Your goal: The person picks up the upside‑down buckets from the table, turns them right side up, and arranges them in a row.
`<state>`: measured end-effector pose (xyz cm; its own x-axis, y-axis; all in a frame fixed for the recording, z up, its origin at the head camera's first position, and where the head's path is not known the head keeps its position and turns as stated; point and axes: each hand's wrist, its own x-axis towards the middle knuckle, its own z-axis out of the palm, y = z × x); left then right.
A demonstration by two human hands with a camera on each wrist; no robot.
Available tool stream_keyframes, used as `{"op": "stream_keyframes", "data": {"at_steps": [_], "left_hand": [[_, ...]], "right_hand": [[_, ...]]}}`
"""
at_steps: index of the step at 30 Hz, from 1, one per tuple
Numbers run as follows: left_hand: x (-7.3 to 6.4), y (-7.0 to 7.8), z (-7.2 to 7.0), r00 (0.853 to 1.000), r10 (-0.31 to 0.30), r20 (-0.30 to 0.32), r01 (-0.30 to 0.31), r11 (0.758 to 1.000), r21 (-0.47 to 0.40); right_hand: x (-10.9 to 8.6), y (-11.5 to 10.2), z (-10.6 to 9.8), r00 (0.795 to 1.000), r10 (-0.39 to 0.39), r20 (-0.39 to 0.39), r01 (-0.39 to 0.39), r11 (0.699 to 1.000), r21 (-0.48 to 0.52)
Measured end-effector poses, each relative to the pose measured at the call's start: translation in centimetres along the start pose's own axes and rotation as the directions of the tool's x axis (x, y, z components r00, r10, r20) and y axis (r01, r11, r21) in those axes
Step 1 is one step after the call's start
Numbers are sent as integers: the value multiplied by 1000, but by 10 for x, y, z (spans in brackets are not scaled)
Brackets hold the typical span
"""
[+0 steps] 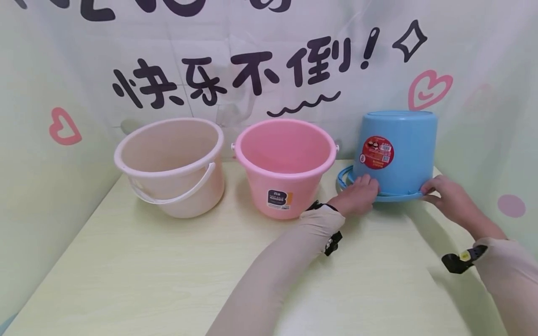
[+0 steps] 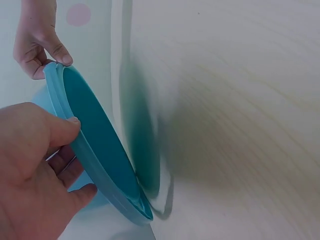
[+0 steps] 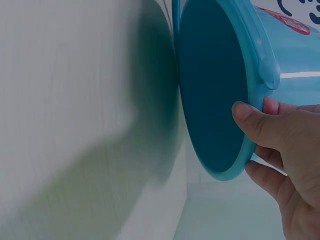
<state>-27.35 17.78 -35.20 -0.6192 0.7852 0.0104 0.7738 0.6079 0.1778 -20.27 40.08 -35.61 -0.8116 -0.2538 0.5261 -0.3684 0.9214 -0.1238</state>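
An upside-down blue bucket [image 1: 403, 144] with a round red label is at the right end of the table. Its near rim is tilted up off the surface, and the dark inside shows in both wrist views. My left hand [image 1: 358, 195] grips the left part of the rim [image 2: 95, 152], thumb on the rim's edge and fingers against the outer wall. On the opposite side my right hand [image 1: 456, 200] pinches the rim between thumb and fingers, plain in the right wrist view. The blue handle [image 1: 342, 176] sticks out at the bucket's left, by the table.
An upright pink bucket [image 1: 283, 186] stands in the middle, near my left wrist. Further left is a cream bucket [image 1: 197, 200] with its handle hanging in front. Behind them hangs a white cloth [image 1: 201, 42] with black characters and pink hearts, close to the table's [image 1: 168, 270] back edge.
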Motion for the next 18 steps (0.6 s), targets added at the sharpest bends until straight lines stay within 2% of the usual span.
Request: {"op": "stream_keyframes", "data": {"at_steps": [9,12,16,18], "left_hand": [[0,-3,-16,999,34,-32,-39,985,-166],[1,-2,-23,998,44,-55,-51,989,-141],[1,1,-33,992,62,-114,-72,994,-83],[0,2,-38,988,55,-145,-70,993,-99]], "right_hand": [[12,-3,-22,999,-11,-53,10,1000,-24],[19,-1,-31,999,-11,-43,10,1000,-26],[32,-4,-46,1000,11,-1,-12,999,-40],[39,-8,-55,999,45,23,-44,998,-41]]}}
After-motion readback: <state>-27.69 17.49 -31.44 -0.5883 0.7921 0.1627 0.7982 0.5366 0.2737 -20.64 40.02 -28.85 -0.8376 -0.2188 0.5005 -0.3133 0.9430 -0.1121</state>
